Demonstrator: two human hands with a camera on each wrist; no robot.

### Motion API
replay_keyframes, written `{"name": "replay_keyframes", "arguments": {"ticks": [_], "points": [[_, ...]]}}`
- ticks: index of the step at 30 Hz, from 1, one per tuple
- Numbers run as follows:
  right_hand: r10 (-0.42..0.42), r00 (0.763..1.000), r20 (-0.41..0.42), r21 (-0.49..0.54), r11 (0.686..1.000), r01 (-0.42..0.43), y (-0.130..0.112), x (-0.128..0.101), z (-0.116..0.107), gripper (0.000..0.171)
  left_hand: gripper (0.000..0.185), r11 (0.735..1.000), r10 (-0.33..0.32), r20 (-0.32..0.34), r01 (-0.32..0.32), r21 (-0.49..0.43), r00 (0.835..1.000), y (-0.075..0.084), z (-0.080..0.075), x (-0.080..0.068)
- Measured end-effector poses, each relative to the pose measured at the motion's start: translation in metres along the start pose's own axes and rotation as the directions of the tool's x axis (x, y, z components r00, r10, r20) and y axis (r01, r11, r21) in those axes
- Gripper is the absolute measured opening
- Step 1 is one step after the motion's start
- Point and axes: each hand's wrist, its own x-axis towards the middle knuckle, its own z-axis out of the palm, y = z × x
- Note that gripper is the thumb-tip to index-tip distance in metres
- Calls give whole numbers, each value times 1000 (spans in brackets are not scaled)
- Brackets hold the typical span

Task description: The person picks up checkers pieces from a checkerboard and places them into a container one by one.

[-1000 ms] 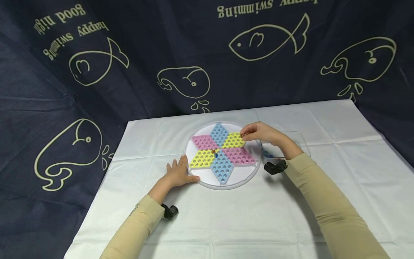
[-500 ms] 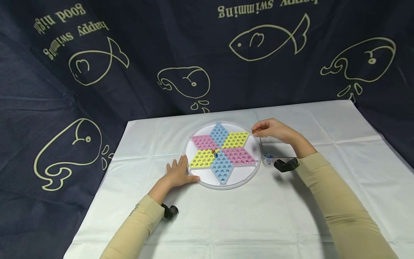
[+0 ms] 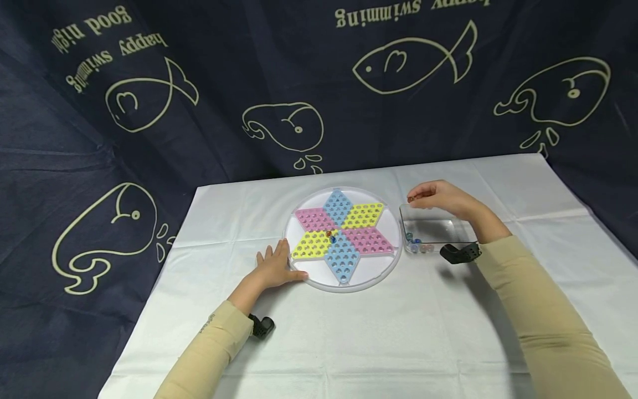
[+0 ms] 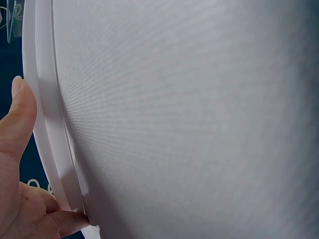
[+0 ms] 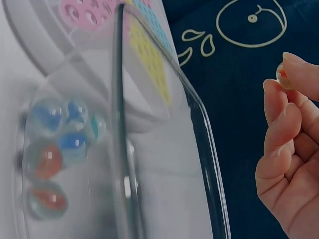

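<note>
My right hand (image 3: 442, 198) pinches an orange-red glass marble (image 5: 283, 77) between thumb and fingertips, over the far left corner of a clear plastic box (image 3: 471, 235). Several blue and orange-red marbles (image 5: 48, 160) sit in the box's near left corner. To its left lies a round white Chinese checkers board (image 3: 371, 272) with a star of pink, yellow and blue sections. Near the star's middle sit a red marble (image 3: 328, 234) and a blue marble (image 3: 333, 240). My left hand (image 3: 273, 270), fingers spread, rests at the board's near left rim; the thumb lies along the rim.
A white cloth (image 3: 394, 343) covers the table, with its far edge against a dark blue curtain (image 3: 224, 66) printed with fish and whales. A black wrist camera (image 3: 459, 254) on the right wrist overlaps the box's near right corner in the head view.
My right hand has moved right, from over the board's yellow section to above the clear box, still pinching the marble. My left hand has stayed at the board's rim.
</note>
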Motion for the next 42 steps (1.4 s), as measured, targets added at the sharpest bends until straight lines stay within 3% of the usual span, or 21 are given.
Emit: {"name": "replay_keyframes", "arguments": {"ticks": [21,42], "points": [[25,999,-35,-68,997,-28,14,-24,-27,38,106,1000,-2,0,2,6,1000,0,0,0],[72,997,-24,-89,993,-74,23,-33,-34,39,107,1000,1,-6,-1,14,1000,1,-1,0]]}}
